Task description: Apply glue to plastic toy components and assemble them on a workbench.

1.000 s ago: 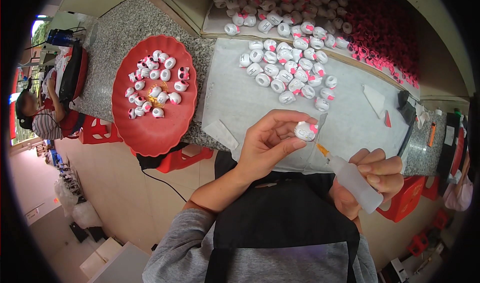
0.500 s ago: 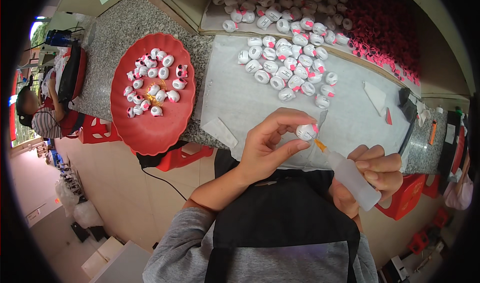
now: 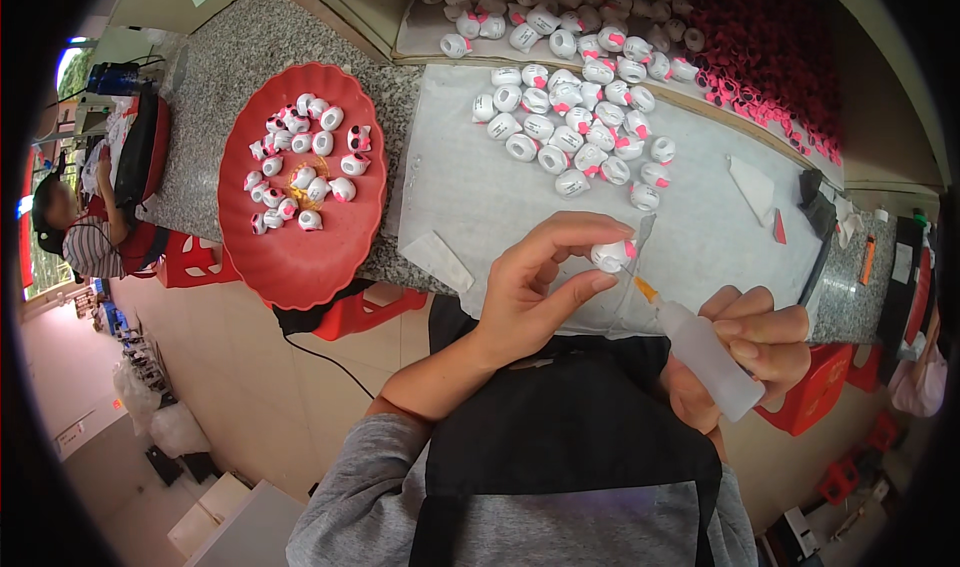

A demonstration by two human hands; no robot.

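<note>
Between thumb and fingertips, my left hand (image 3: 535,287) pinches a small white figurine head (image 3: 608,257) with a pink bow. My right hand (image 3: 745,347) is wrapped round a frosted squeeze bottle (image 3: 708,362), tilted so that its orange needle tip (image 3: 645,289) points up and left at the head. The thin needle reaches the head or comes very near it; which one I cannot tell. Beyond my hands, several similar white heads (image 3: 570,139) lie grouped on a white sheet (image 3: 450,192) that covers the worktop.
At the left, a red scalloped tray (image 3: 335,252) holds several white pieces, some with dark glasses. A back shelf carries more white heads (image 3: 545,19) and a heap of pink parts (image 3: 770,77). Paper scraps (image 3: 440,260) lie on the sheet. A person (image 3: 90,232) sits far left.
The bottle and its needle tip have shifted slightly right and away from the head, so more of the thin needle shows. Both hands keep their grips.
</note>
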